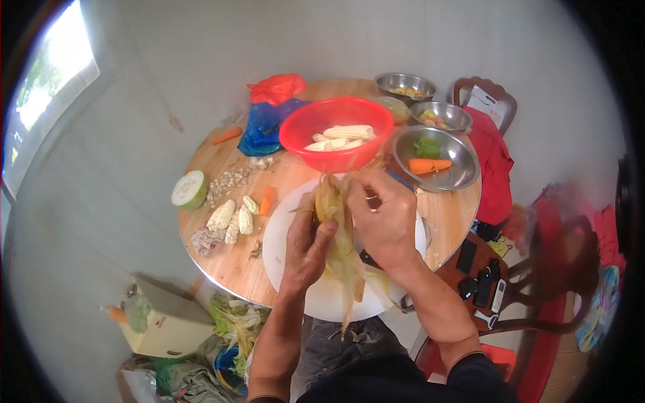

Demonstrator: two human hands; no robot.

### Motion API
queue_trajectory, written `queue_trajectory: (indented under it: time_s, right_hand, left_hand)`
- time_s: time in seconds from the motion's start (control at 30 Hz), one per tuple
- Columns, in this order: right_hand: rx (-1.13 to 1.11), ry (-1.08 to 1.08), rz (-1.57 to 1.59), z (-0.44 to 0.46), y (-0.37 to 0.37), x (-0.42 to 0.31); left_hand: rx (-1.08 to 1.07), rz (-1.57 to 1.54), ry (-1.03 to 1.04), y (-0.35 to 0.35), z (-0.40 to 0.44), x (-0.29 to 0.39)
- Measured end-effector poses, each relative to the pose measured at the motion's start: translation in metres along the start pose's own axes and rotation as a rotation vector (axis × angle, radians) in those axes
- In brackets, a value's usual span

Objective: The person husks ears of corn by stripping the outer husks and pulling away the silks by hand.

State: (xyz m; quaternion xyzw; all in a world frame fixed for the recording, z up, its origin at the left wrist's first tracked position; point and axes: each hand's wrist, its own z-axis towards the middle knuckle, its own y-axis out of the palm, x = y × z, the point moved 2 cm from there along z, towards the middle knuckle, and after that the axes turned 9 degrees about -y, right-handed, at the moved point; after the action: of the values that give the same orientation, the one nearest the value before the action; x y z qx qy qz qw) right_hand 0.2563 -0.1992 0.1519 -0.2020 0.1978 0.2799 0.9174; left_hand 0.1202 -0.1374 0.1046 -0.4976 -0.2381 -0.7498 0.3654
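left hand (310, 243) clasps one corn cob (328, 199), right hand (388, 213) pinches its husk (348, 260); three steel bowls (465, 169) far right!

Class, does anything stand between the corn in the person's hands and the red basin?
Nothing visible does. The left hand holds the corn, the right hand is at its husk, and the basin sits just beyond, open at the top.

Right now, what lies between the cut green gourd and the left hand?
In the head view, from the gourd toward the left hand lie loose pale cloves, short corn pieces, then bare white board.
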Motion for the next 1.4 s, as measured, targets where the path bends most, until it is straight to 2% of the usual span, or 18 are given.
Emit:
queue_trajectory:
  time_s: [0.07,0.1,0.17,0.23,0.3,0.37,0.5,0.6,0.7,0.77,0.8,0.87,1.0,1.07,1.1,1.17,1.3,1.4]
  right_hand:
    - [0.095,0.559,0.628,-0.014,0.009,0.028]
    - [0.094,0.556,0.627,-0.021,0.012,0.039]
    - [0.112,0.806,1.059,-0.039,0.022,0.053]
    - [0.132,0.731,1.047,-0.04,0.023,0.037]
    - [0.156,0.658,1.032,-0.038,0.027,0.024]
    - [0.242,0.371,0.765,-0.033,0.027,0.014]
    - [0.284,0.398,0.925,-0.044,0.033,0.02]
    - [0.385,0.475,1.11,-0.051,0.039,0.027]
    - [0.539,0.413,1.295,-0.057,0.046,0.035]
    - [0.64,0.526,1.446,-0.067,0.047,0.041]
    - [0.64,0.525,1.445,-0.081,0.044,0.038]
    - [0.592,0.683,1.419,-0.109,0.041,0.033]
    - [0.535,0.68,1.4,-0.121,0.044,0.024]
    - [0.507,0.615,1.317,-0.11,0.051,0.027]
    - [0.469,0.558,1.235,-0.109,0.052,0.026]
    - [0.417,0.584,1.268,-0.11,0.054,0.024]
    - [0.34,0.692,1.385,-0.13,0.056,0.026]
    - [0.312,0.768,1.338,-0.149,0.048,0.017]
  left_hand:
    - [-0.001,-0.032,-0.023,-0.001,-0.002,-0.002]
    - [0.025,-0.037,-0.037,-0.004,-0.002,-0.007]
    - [0.051,-0.039,-0.051,-0.01,-0.002,-0.013]
    - [0.119,-0.088,-0.168,-0.015,0.0,-0.017]
    - [0.128,-0.026,-0.135,-0.011,0.001,-0.013]
    - [0.143,0.034,-0.099,-0.003,0.002,-0.007]
    - [0.149,-0.077,-0.099,0.006,0.005,-0.005]
    - [0.122,0.114,-0.106,0.007,0.007,-0.01]
    - [0.186,0.081,-0.14,0.01,0.012,-0.013]
    - [0.399,0.058,-0.225,0.002,0.013,-0.033]
    - [0.399,0.058,-0.225,-0.007,0.013,-0.045]
    - [0.334,-0.353,-0.245,-0.029,0.016,-0.067]
    - [0.22,-0.37,-0.312,-0.026,0.003,-0.079]
    - [0.17,-0.498,-0.496,-0.012,0.003,-0.08]
    - [0.171,-0.497,-0.501,-0.007,0.003,-0.081]
    - [0.194,-0.175,-0.639,-0.003,0.005,-0.084]
    - [0.266,-0.203,-0.664,-0.022,0.014,-0.077]
    - [0.331,-0.226,-0.591,-0.039,0.023,-0.082]
